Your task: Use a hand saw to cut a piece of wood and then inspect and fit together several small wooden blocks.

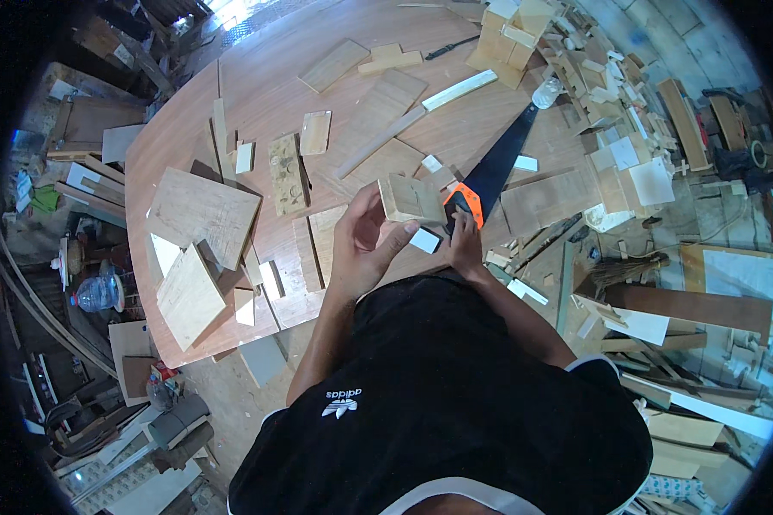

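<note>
My left hand [365, 245] is closed around a light wooden block [412, 199], thumb along its near side, holding it up over the front of the table. Just right of it, my right hand [465, 246] is closed at the orange and black handle of a handsaw [495, 163]. The dark blade points away to the right, its far end by a clear plastic object [547, 92]. Between my hands lies a small white-faced block [425, 240]. The block hides part of my left fingers.
Around my hands, the brown table [258, 94] carries scattered boards, including a large square board [202, 216] on the left and a stained plank [288, 174]. A wooden box-like piece [511, 39] stands at the far right. Offcuts [605, 94] pile up along the right side.
</note>
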The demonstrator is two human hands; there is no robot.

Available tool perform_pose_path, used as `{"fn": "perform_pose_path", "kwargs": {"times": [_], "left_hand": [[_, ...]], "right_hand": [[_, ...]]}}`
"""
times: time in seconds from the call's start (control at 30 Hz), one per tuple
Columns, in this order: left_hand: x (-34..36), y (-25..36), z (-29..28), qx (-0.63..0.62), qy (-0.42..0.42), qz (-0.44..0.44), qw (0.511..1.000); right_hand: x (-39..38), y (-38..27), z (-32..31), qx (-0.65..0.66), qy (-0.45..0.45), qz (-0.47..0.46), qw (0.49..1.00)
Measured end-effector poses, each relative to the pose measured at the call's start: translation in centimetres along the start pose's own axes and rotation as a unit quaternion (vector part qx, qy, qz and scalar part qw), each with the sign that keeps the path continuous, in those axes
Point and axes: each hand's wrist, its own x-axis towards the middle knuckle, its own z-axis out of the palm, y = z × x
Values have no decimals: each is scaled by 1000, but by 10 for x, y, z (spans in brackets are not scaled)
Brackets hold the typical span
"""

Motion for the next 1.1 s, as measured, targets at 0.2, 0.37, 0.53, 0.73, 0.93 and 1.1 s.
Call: {"fn": "perform_pose_path", "kwargs": {"times": [0.2,0.37,0.53,0.73,0.93,1.1], "left_hand": [[8,-7,11,125,27,84,988],[11,-15,7,258,57,120,957],[16,-17,8,376,55,116,918],[26,-31,19,261,53,70,961],[38,-40,17,242,56,77,966],[41,-38,24,157,90,13,983]], "right_hand": [[3,22,8,-23,-193,80,978],[19,4,-14,-28,-114,100,988],[33,-29,-71,74,-104,256,958],[29,-40,-117,348,156,210,900],[-3,-68,-178,393,66,270,877],[-1,-94,-224,290,26,-51,955]]}}
